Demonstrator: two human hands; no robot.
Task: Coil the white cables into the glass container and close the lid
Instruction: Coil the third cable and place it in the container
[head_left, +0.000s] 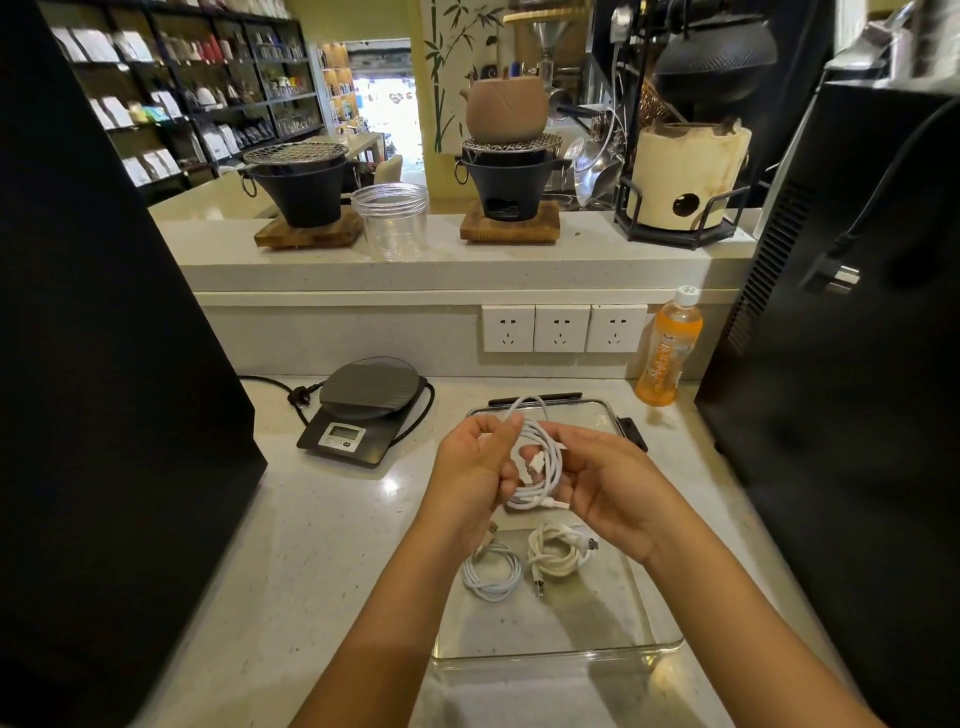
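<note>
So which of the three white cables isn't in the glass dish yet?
The coiled cable held up in both hands; the other two coils already lie in the glass dish.

- A black kitchen scale (363, 415) sits on the table (322, 519) toward its far left, its cord and plug (300, 396) lying beside it.
- An orange drink bottle (667, 348) stands at the table's far right corner, against the back wall.
- Three white wall sockets (563, 328) line that wall.
- On the raised ledge (441, 265) behind: two black stoves (301, 182) on wooden boards, a clear plastic jar (393, 221) between them, and a white clay stove (685, 179) at the right end.
- A brown clay pot (506, 109) rests on the middle stove.
</note>
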